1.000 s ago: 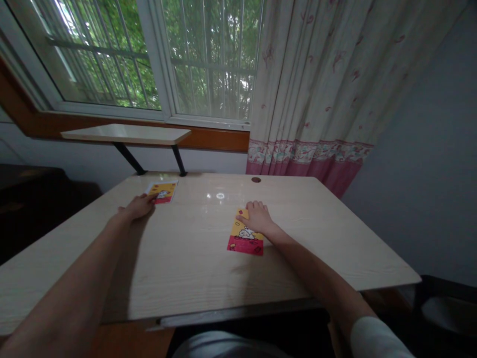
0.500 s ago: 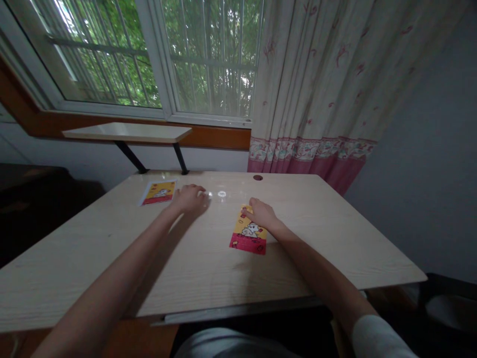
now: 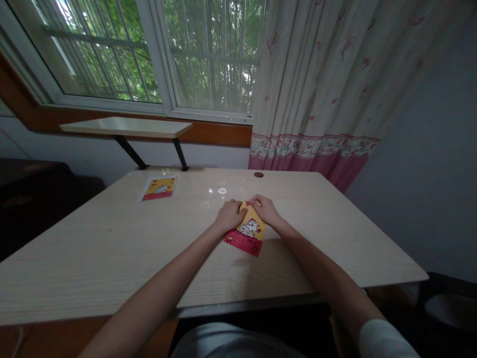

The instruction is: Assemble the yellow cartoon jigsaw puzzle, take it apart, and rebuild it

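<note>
A yellow-and-red printed paper (image 3: 250, 233) with a white cartoon animal lies slightly turned on the table in front of me; whether it is a card or an envelope I cannot tell. My left hand (image 3: 230, 215) grips its upper left edge, thumb on top. At the upper right edge, the fingers of my right hand (image 3: 264, 208) are closed on the same paper. Both hands hide parts of its top. Farther left lies a similar yellow-and-red picture (image 3: 160, 188) with a white border, apart from both hands.
The pale wooden table (image 3: 122, 263) has a round dark cable hole (image 3: 258, 174) near its back edge. A small raised shelf (image 3: 130, 127) on black legs stands at the back left. Beyond are a barred window (image 3: 208, 59) and a long curtain (image 3: 313, 99).
My left hand has moved right and toward me, from near the bordered picture to the paper's upper left edge. The paper has turned slightly, its lower edge shifting left. My right hand keeps its hold.
</note>
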{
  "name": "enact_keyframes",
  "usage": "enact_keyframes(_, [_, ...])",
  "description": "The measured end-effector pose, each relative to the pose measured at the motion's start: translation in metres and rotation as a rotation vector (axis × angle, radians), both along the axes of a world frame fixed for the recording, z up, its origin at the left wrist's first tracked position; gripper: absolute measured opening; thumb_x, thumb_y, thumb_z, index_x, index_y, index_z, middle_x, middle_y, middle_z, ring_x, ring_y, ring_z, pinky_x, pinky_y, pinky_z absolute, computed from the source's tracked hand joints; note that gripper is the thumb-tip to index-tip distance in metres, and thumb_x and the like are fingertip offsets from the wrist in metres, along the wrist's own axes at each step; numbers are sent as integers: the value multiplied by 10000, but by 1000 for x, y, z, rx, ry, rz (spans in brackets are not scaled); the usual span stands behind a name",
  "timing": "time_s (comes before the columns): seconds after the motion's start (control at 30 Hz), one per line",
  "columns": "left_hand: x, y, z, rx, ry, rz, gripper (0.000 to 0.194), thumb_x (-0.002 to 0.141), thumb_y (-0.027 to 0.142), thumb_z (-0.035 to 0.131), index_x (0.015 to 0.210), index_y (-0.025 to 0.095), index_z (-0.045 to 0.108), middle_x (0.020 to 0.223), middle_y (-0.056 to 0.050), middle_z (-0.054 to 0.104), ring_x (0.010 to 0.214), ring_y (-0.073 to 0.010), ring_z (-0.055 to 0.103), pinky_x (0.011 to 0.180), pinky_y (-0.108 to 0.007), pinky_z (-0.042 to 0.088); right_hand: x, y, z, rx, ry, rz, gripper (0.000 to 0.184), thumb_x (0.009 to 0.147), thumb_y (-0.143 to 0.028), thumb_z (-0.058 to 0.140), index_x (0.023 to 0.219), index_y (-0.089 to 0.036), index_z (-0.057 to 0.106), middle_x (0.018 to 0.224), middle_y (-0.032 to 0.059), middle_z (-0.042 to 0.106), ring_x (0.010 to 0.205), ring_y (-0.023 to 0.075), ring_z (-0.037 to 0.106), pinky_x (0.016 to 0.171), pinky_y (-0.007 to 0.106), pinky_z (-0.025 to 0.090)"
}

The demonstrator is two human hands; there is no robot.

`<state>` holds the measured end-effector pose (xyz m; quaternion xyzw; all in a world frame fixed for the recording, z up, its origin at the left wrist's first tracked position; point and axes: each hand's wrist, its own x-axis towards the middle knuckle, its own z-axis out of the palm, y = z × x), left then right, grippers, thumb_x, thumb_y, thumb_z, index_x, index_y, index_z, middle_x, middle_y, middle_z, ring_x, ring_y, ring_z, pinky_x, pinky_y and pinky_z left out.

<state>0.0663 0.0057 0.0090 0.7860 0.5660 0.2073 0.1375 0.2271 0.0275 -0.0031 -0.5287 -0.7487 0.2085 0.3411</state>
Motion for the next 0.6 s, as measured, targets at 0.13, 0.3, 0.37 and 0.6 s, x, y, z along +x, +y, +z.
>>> enact_keyframes(0.13, [-6, 9, -16, -55, -374, -78, 316, 793, 331, 446, 947, 127, 630, 870, -78, 676, 786, -205, 607, 721, -303, 461, -5, 2, -5, -71, 234, 41, 275, 814, -350, 442, 732, -145, 606, 704, 17, 612, 676, 136, 544, 613, 225, 404])
enact_keyframes(0.3, [-12, 20, -31, -91, -611, -140, 308, 731, 362, 520, 890, 121, 626, 815, -56, 674, 751, -196, 598, 680, -291, 464, 0, 6, -9, -209, 366, 126, 269, 771, -362, 485, 691, -135, 607, 624, -2, 578, 581, 113, 500, 529, 207, 377])
enact_keyframes(0.37, [-13, 22, -34, -127, -661, -147, 316, 715, 378, 545, 882, 121, 624, 807, -52, 672, 738, -191, 594, 667, -287, 463, 4, 7, -9, -227, 364, 138, 273, 751, -372, 514, 692, -129, 623, 619, -2, 582, 566, 107, 494, 520, 205, 370])
enact_keyframes(0.6, [-12, 19, -30, -249, -812, -131, 368, 633, 422, 641, 837, 117, 611, 737, -35, 652, 665, -172, 584, 607, -273, 449, 11, 8, -7, -249, 375, 166, 321, 725, -416, 548, 666, -114, 642, 585, -1, 580, 533, 98, 482, 499, 200, 358])
